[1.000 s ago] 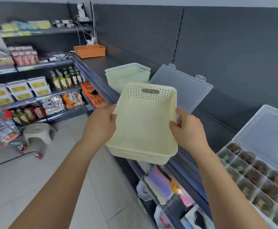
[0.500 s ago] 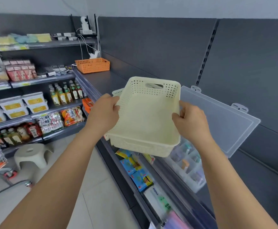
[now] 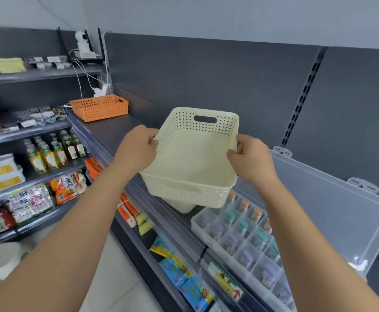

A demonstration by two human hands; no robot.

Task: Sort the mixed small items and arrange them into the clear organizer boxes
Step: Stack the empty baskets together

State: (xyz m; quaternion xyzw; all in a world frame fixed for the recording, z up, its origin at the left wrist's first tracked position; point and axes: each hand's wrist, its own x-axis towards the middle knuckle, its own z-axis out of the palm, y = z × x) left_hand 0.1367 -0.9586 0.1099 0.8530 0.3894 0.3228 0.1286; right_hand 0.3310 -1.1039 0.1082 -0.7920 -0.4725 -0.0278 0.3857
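Lowered since a moment ago, my cream perforated plastic basket now hangs over a second cream basket on the dark shelf. Its long axis runs near to far, handle slot at the far end, opening upward. My left hand and right hand grip its side rims, fingers curled. One clear organizer box lies just to the right.

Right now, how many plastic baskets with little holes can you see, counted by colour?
Cream perforated plastic baskets: 2. The held cream basket is gripped by the left hand and right hand. The lower cream basket peeks out beneath it.
Orange perforated plastic basket: 1, on the shelf top.
Total: 3
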